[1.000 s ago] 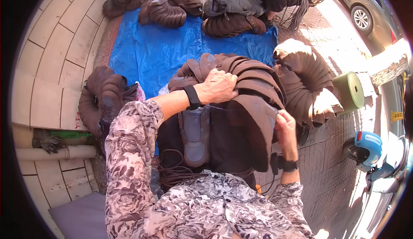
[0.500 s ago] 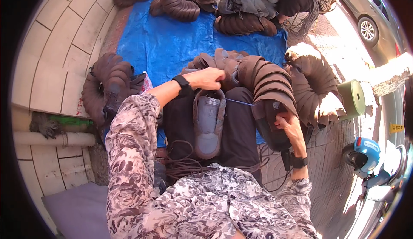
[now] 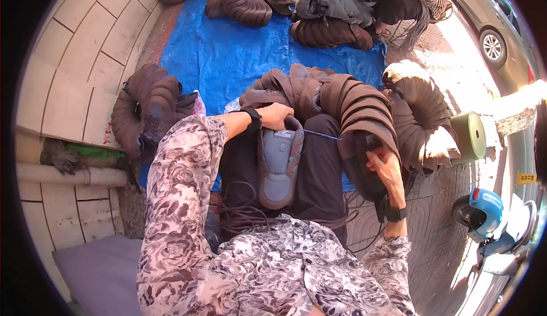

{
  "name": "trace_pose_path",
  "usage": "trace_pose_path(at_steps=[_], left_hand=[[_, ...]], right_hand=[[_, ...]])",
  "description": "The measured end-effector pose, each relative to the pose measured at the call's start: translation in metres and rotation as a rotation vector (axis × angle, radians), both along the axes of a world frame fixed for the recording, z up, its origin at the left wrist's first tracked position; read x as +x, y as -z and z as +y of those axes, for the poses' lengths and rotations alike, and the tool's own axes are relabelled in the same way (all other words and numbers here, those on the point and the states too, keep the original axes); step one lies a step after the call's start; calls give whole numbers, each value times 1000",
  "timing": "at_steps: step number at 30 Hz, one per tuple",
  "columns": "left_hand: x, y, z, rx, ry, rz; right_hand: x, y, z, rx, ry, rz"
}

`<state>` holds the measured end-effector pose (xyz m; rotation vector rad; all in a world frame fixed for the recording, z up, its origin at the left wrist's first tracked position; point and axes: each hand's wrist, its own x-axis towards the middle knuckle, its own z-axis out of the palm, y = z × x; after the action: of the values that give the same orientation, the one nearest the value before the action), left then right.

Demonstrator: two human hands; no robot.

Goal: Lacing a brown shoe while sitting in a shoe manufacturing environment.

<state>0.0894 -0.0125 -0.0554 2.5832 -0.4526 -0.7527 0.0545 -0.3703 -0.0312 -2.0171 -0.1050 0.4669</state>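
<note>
A grey shoe upper (image 3: 278, 165) rests on my lap between my thighs, its toe toward me. My left hand (image 3: 276, 116) is closed on the collar at its far end; the fingertips are partly hidden. A thin blue cord (image 3: 320, 135) runs taut from this upper to the right. It meets a dark upper (image 3: 359, 171) at the near end of a curved stack of nested brown uppers (image 3: 356, 102) arching over my knees. My right hand (image 3: 385, 165) grips the edge of that dark upper with bent fingers. Loose brown laces (image 3: 245, 216) lie across my lap.
Beyond my knees spreads a blue tarp (image 3: 228, 60). More coiled uppers stand left (image 3: 149, 111) and right (image 3: 419, 117), with a green roll (image 3: 470, 136) beside the right one. Another person (image 3: 399, 3) is at the far right. A blue scooter (image 3: 487, 210) and car (image 3: 501, 37) stand rightward.
My left hand has come down from just above the grey upper onto its collar. My right hand stays at the dark upper. The view has shifted slightly.
</note>
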Motion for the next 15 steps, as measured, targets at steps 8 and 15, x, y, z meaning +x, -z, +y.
trace_pose_path(at_steps=[8,15], left_hand=[[-17,4,6,-194,-179,-38],[-28,-63,-15,-326,-86,-369]], right_hand=[[11,-9,10,-32,26,-119],[46,-51,27,-183,50,-377]])
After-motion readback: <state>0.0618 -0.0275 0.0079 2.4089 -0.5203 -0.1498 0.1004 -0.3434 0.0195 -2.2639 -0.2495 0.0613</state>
